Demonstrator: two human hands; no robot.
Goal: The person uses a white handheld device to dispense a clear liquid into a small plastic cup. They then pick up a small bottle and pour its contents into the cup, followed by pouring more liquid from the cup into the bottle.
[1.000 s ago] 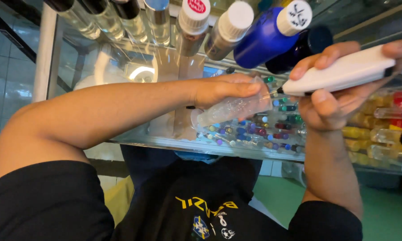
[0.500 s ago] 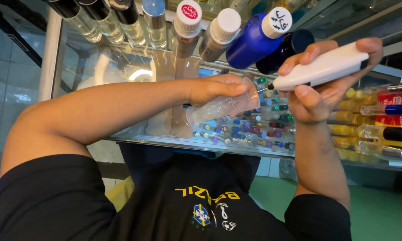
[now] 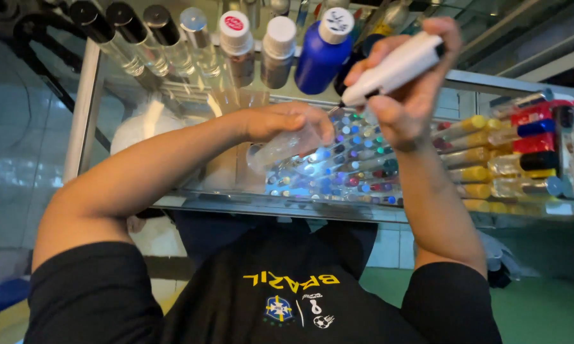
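Your left hand (image 3: 287, 124) grips a small clear glass vial (image 3: 280, 148) | your right hand (image 3: 405, 95) clasps a white plastic dispenser (image 3: 395, 67), tip at the vial's mouth

Glass counter (image 3: 204, 197): row of upright bottles (image 3: 236, 44) along far edge, blue bottle (image 3: 322, 54) among them.

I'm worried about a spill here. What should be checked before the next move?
1. Left hand grips the clear bottle firmly: ok.
2. Right hand grips the white dispenser firmly: ok.
3. Dispenser tip sits at the bottle's mouth: cannot tell, the left fingers hide it.
4. Clear bottle held upright: not ok, it lies tilted.
5. Fill level in the clear bottle: cannot tell.
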